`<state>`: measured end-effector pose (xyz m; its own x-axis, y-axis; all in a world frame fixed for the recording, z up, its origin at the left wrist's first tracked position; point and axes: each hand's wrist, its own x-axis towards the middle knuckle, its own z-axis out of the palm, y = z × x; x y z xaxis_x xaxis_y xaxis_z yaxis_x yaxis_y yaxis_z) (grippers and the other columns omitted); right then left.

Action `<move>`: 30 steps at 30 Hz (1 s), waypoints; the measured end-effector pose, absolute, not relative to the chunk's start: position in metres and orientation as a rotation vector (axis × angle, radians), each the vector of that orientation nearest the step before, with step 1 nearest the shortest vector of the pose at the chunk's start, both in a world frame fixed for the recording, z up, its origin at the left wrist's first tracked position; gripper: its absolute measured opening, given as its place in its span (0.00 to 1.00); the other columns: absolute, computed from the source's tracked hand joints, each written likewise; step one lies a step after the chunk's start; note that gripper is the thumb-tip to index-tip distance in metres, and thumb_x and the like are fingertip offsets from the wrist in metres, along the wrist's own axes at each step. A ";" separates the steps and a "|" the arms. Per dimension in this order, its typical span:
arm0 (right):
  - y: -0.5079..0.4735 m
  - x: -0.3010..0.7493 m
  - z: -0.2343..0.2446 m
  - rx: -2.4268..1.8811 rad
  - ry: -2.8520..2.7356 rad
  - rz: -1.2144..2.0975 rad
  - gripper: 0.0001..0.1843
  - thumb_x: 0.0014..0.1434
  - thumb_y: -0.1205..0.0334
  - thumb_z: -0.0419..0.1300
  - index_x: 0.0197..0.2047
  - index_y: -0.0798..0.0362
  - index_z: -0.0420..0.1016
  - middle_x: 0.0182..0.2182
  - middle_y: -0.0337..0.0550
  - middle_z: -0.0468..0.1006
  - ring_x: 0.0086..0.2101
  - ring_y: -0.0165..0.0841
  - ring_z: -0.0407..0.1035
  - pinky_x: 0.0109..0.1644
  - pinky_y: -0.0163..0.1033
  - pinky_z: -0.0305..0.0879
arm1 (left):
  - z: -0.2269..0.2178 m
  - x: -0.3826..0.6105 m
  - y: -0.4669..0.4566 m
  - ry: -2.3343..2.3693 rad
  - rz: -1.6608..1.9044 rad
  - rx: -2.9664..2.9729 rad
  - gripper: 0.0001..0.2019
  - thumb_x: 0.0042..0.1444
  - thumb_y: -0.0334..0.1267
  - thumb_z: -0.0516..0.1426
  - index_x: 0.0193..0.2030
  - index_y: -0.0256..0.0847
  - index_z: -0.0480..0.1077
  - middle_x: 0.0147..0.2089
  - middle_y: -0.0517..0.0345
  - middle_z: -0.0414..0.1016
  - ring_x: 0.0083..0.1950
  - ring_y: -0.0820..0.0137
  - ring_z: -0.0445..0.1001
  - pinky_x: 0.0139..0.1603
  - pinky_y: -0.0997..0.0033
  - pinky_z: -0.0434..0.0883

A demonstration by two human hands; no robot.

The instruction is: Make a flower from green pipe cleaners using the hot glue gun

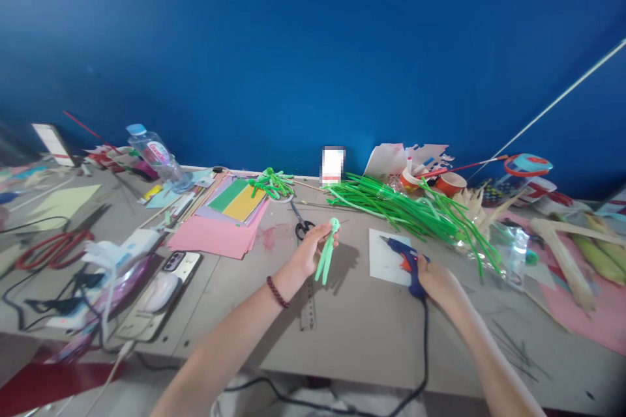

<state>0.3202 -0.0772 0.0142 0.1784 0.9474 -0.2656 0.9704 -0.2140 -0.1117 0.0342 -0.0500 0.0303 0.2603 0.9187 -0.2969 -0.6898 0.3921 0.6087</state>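
Observation:
Between the fingers of my left hand (315,247) is a light green pipe-cleaner piece (325,257), with a curled top and two flat strands hanging down. My right hand (430,273) is closed round the handle of a dark blue glue gun (411,259). The gun's nozzle points left above a white sheet of paper (384,267) on the table. Under my left wrist lies a metal ruler (308,313), partly covered by the arm. Black-handled scissors (303,228) rest just beyond that hand.
Green pipe cleaners (405,208) are heaped at the back. Pink paper (215,238) lies left, near a phone (161,300) and a plastic bottle (159,156). Dried corn husks (562,260) are at the right. The gun's black cable (425,352) drops over the front edge.

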 end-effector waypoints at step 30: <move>0.088 0.163 0.045 2.030 2.679 -0.187 0.11 0.59 0.64 0.54 0.35 0.53 0.79 0.36 0.46 0.79 0.37 0.36 0.71 0.32 0.33 0.58 | 0.026 0.017 -0.030 0.774 1.197 0.461 0.09 0.42 0.35 0.66 0.27 0.32 0.74 0.27 0.55 0.76 0.23 0.78 0.70 0.26 0.81 0.68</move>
<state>0.1635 0.0882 0.0452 -0.2566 0.9601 0.1111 0.9354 0.2756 -0.2216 0.0165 -0.0302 0.0256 0.1602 0.9444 -0.2873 -0.6497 0.3199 0.6896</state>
